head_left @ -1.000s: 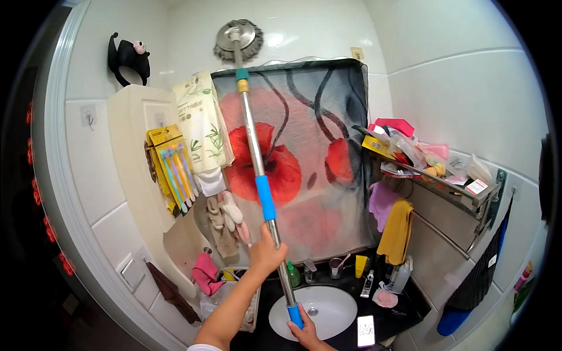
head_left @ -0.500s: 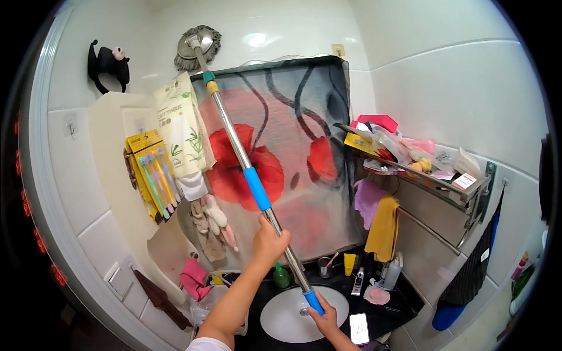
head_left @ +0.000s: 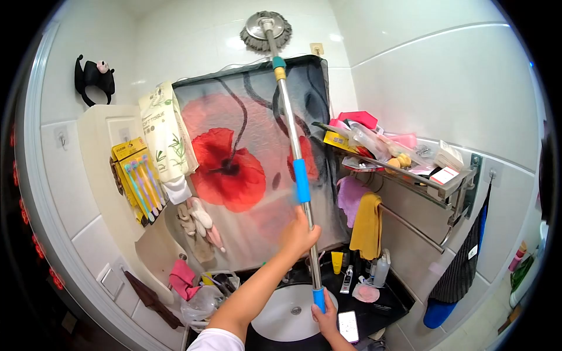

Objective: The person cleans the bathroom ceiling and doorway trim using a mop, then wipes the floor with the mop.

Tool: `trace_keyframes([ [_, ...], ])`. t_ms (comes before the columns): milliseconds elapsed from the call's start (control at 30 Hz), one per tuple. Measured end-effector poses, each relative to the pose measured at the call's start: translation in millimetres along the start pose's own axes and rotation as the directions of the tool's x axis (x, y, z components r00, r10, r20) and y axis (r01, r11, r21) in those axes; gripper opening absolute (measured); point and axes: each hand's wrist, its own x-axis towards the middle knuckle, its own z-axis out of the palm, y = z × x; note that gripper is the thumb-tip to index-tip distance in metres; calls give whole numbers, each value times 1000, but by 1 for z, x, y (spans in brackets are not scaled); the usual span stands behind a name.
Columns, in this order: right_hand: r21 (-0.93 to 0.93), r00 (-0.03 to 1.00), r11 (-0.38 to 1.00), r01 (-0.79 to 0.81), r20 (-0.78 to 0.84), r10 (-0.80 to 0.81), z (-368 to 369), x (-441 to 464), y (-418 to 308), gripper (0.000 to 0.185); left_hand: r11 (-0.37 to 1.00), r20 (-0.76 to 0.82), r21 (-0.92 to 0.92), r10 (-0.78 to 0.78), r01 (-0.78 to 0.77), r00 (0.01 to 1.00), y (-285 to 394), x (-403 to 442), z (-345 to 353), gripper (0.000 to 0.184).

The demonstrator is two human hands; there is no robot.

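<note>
Mop [head_left: 293, 128] in both hands, a person stands at a washbasin [head_left: 287, 324], the steel pole running from the lower centre of the frame to the top, tilted slightly left. Its round, grey-fringed head [head_left: 265, 30] is at the tiled wall, above a sheer cloth [head_left: 263, 222] printed with red poppies.

The left arm reaches from the bottom edge up and to the right, white sleeve [head_left: 216, 340] at the lower centre, the left hand [head_left: 300, 235] raised near the middle of the frame. Its fingers are closed around the bare metal just below a blue sleeve grip [head_left: 301, 180]; motion blur softens their outline. The right hand [head_left: 325, 316], lower and closer to the basin, comes in from the bottom edge with its forearm angled up and left, fingers curled around the blue end grip [head_left: 319, 299] and leaving no visible gap.

"TISSUE" reads across a pale pack [head_left: 161, 137] decorated with green leaves, at left of centre. Beside it hangs a yellow card of toothbrushes [head_left: 139, 181], its print too small to read. At right, a loaded metal rack [head_left: 404, 169] holds a yellow box [head_left: 338, 140] and a white-and-red label [head_left: 444, 175], their lettering illegible. A phone [head_left: 348, 326] with a lit screen lies on the black counter [head_left: 380, 313], near the right hand.
</note>
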Motion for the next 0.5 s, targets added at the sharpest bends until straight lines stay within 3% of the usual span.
trace_keyframes([
  [100, 5, 1000, 1000, 10, 18, -10, -7, 18, -12, 74, 993, -61, 23, 120, -119, 991, 12, 24, 14, 55],
  [300, 64, 998, 997, 34, 51, -37, -3, 44, -42, 73, 985, -41, 92, 149, -145, 988, 49, 61, 15, 59],
  [500, 272, 993, 962, 5, 114, -37, 22, 45, -47, 74, 962, -22, 177, 215, -207, 976, 57, 74, 4, 59],
])
